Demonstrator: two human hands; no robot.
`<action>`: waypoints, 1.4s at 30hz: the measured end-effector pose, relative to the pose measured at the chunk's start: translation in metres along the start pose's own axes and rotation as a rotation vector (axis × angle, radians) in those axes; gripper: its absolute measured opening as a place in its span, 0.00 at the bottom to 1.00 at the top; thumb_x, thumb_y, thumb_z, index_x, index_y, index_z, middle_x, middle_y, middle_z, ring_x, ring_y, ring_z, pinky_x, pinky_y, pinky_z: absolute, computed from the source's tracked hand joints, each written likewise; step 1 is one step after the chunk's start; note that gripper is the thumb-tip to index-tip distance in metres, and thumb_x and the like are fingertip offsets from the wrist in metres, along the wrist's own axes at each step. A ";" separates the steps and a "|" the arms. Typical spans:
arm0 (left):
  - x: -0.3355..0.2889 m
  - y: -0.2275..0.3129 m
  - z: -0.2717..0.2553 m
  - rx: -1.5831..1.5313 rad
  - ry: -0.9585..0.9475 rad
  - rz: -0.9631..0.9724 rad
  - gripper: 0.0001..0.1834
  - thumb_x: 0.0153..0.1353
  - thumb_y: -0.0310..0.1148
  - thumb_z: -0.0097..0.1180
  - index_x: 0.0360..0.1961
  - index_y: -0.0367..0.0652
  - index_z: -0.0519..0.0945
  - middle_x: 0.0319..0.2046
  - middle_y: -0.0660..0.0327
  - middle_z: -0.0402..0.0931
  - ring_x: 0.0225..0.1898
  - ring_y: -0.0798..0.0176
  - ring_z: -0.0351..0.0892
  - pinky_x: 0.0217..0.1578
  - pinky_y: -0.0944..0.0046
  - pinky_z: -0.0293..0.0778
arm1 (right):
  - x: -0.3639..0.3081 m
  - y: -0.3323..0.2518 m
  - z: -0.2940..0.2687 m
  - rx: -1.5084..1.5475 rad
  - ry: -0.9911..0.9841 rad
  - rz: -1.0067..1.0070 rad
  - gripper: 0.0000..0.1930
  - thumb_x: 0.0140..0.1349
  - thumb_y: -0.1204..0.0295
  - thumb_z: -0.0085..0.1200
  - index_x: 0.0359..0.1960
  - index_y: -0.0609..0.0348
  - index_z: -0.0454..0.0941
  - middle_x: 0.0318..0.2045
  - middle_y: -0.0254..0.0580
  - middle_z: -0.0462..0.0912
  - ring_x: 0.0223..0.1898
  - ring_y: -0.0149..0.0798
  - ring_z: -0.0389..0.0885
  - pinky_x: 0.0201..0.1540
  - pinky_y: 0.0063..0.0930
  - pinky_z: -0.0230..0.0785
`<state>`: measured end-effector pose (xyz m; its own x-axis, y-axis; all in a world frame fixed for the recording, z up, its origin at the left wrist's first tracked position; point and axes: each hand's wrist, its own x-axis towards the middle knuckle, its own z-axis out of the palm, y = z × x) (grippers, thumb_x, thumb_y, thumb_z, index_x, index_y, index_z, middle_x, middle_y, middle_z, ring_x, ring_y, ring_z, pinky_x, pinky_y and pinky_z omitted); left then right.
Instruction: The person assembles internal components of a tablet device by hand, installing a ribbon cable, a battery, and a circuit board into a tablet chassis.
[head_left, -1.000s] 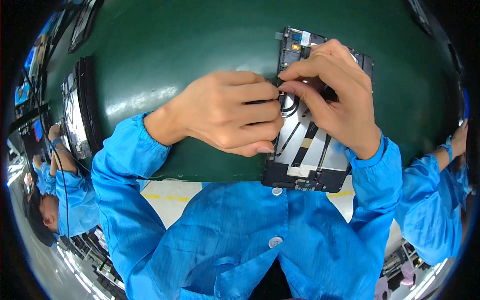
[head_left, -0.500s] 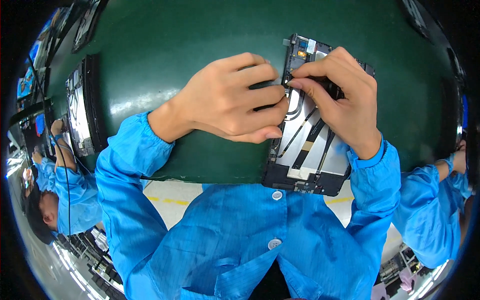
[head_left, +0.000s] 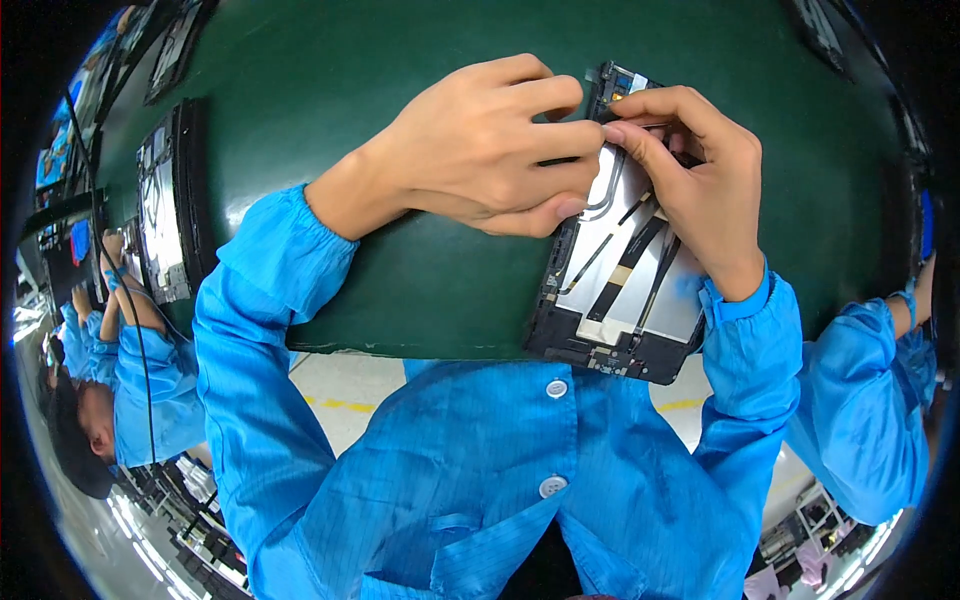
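Both hands have shifted a little farther up the opened tablet [head_left: 640, 245] than a second ago, and its far end now leans slightly more to the person's right. That tablet is in front of the person, above the green table [head_left: 420, 310], its near end reaching just past the front edge. At its upper left side the left hand [head_left: 495, 150] bends over with curled fingers; I can't tell whether that grip has hold of anything. Over its upper right part, the right hand [head_left: 705, 170] brings thumb and forefinger close together, though whether anything is pinched in this grip is hidden from me. Black strips [head_left: 621, 275] cross its silver plate [head_left: 645, 278]. Well to its left stands another opened device [head_left: 165, 220]; off to its right, past the table, shows a co-worker's blue sleeve [head_left: 865, 400].
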<state>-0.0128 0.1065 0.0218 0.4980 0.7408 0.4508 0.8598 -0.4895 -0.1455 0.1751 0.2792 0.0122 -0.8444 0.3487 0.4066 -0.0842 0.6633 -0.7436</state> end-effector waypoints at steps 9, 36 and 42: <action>-0.005 -0.014 0.011 0.015 0.022 -0.001 0.17 0.70 0.40 0.54 0.49 0.43 0.89 0.44 0.57 0.83 0.41 0.53 0.79 0.43 0.53 0.79 | 0.000 0.012 0.002 0.195 0.003 0.169 0.11 0.64 0.78 0.75 0.47 0.62 0.91 0.37 0.36 0.93 0.33 0.20 0.84 0.32 0.16 0.72; -0.016 -0.025 0.022 -0.159 0.152 -0.128 0.17 0.75 0.38 0.54 0.52 0.43 0.91 0.44 0.58 0.86 0.41 0.54 0.80 0.41 0.52 0.78 | 0.024 0.017 -0.014 0.421 -0.119 0.285 0.20 0.66 0.83 0.72 0.59 0.67 0.83 0.34 0.28 0.83 0.34 0.18 0.78 0.38 0.13 0.70; -0.016 -0.027 0.020 -0.168 0.142 -0.087 0.17 0.75 0.40 0.55 0.53 0.41 0.90 0.45 0.57 0.85 0.42 0.54 0.81 0.41 0.53 0.78 | 0.022 0.017 -0.012 0.393 -0.127 0.290 0.20 0.66 0.83 0.72 0.59 0.66 0.83 0.35 0.28 0.83 0.34 0.17 0.77 0.37 0.12 0.69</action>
<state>-0.0411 0.1171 0.0011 0.3914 0.7173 0.5764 0.8622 -0.5047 0.0427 0.1613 0.3061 0.0155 -0.9184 0.3819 0.1036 -0.0085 0.2426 -0.9701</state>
